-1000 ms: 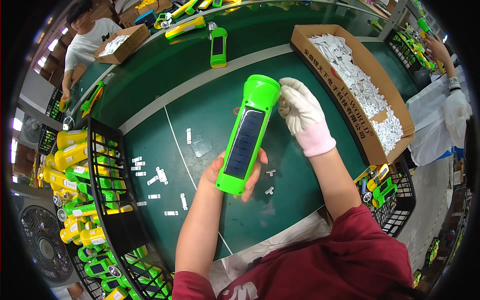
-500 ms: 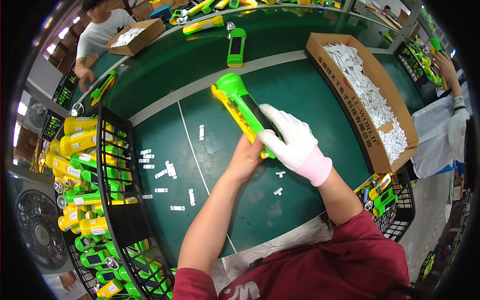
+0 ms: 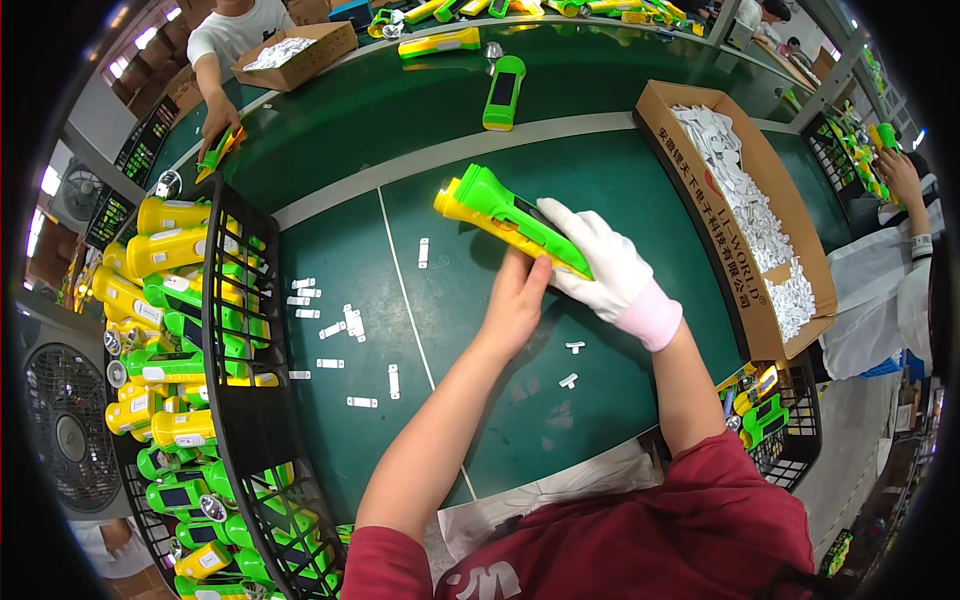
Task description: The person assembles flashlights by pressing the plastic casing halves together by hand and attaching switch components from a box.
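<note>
Both my hands hold a green and yellow flashlight casing (image 3: pixel 512 222) tilted above the green table, its wide head toward the upper left. My left hand (image 3: pixel 517 300), bare, grips the yellow side from below, with thumb and fingers closed on it. On my right hand (image 3: pixel 603 268) is a white glove with a pink cuff; it wraps the narrow rear end and green side, hiding part of the dark panel. Small white strips (image 3: pixel 354 323) lie scattered on the table left of my hands. Two small white pieces (image 3: pixel 569 381) lie below my right hand.
A cardboard box (image 3: pixel 708 215) of white parts stands at the right. To the left is a black crate (image 3: pixel 222 330) full of flashlights; another crate (image 3: pixel 802 410) sits lower right. Beyond, a flashlight (image 3: pixel 504 93) lies on the belt, and a co-worker's hand (image 3: pixel 217 118) holds a green-yellow piece.
The flashlight casing has turned so that it lies flatter, showing more of its yellow side, with both my hands still on it. The co-worker's hand has reached a green-yellow piece.
</note>
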Action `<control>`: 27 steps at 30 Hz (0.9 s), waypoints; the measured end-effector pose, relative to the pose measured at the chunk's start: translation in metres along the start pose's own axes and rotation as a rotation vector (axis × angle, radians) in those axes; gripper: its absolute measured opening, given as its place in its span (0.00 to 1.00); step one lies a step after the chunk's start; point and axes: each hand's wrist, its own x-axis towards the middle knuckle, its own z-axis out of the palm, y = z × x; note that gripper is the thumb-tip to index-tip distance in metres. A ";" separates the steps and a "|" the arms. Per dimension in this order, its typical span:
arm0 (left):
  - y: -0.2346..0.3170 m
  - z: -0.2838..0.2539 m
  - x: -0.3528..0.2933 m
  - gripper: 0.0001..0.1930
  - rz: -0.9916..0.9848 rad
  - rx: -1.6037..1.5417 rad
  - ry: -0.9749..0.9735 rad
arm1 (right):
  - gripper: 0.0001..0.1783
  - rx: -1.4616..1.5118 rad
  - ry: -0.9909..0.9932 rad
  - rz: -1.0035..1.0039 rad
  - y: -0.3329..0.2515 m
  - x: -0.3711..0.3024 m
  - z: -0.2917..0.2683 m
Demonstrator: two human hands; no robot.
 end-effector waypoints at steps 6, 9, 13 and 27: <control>0.019 -0.017 0.011 0.26 0.047 -0.314 0.145 | 0.35 0.060 -0.097 -0.031 0.012 0.003 -0.009; 0.025 -0.019 0.010 0.26 0.010 -0.375 0.138 | 0.35 0.106 -0.109 -0.069 0.015 0.004 -0.011; 0.028 -0.021 0.008 0.25 0.004 -0.400 0.121 | 0.35 0.114 -0.119 -0.081 0.015 0.005 -0.012; 0.026 -0.022 0.008 0.26 -0.006 -0.425 0.141 | 0.29 -0.098 0.066 -0.068 0.002 0.002 0.003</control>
